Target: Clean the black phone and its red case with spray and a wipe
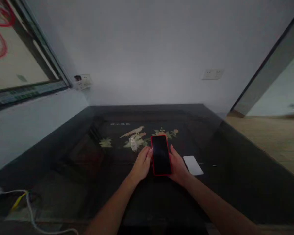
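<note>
A smartphone (161, 156) with a dark screen and a red case is held upright-facing over the dark glossy table. My left hand (142, 164) is closed on its left edge, thumb against the side. Along the right edge and lower back, my right hand (177, 165) grips the same phone, its thumb pointing up beside the case; some of its fingers are hidden behind. Beyond my left hand stands a small white bottle (133, 145). A folded white sheet or cloth (193, 165) lies just right of my right hand.
The black table (235, 186) carries a bird-and-flower picture (134, 131). A white cable (30, 209) and a yellow strip (18, 200) lie at the lower left. Wall sockets (212, 74) are at the back, and a window (22, 49) is on the left.
</note>
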The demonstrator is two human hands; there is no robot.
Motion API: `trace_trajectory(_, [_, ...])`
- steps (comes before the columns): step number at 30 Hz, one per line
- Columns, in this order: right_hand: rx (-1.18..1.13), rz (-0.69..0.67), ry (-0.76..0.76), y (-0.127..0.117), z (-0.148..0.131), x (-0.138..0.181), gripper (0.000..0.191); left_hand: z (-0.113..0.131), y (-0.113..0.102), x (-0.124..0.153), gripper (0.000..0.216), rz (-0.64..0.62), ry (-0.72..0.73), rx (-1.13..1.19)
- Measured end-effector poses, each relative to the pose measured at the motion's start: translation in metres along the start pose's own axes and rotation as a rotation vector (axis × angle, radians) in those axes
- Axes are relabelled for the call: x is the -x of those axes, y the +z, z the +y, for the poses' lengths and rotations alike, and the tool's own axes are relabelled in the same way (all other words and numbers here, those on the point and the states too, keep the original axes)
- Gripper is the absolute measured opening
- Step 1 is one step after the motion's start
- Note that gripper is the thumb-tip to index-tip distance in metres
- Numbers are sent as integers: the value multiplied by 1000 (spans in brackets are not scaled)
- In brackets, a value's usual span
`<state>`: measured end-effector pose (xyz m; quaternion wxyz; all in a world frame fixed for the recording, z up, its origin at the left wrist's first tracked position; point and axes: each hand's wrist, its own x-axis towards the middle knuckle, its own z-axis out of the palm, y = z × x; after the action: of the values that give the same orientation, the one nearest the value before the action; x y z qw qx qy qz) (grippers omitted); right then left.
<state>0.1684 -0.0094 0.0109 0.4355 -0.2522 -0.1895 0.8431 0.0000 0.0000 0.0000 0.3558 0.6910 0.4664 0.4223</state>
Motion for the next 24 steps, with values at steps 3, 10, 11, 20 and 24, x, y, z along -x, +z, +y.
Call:
trace_trajectory(3, [-7, -17, 4, 0, 1, 1, 65, -3, 0, 0, 39, 2, 12, -1])
trace_trajectory(10, [-13, 11, 15, -3, 1, 0, 62, -4, -1, -1, 39, -2, 21, -10])
trace_trajectory(11, [-10, 16, 16, -4, 1, -1, 62, -3, -1, -1, 39, -4, 16, -13])
trace_trajectory(20, [32, 25, 22, -3, 1, 1, 63, -11, 3, -1, 41, 17, -50, 10])
trace_trajectory(24, [28, 30, 18, -5, 3, -2, 62, -17, 4, 0, 42, 6, -75, 40])
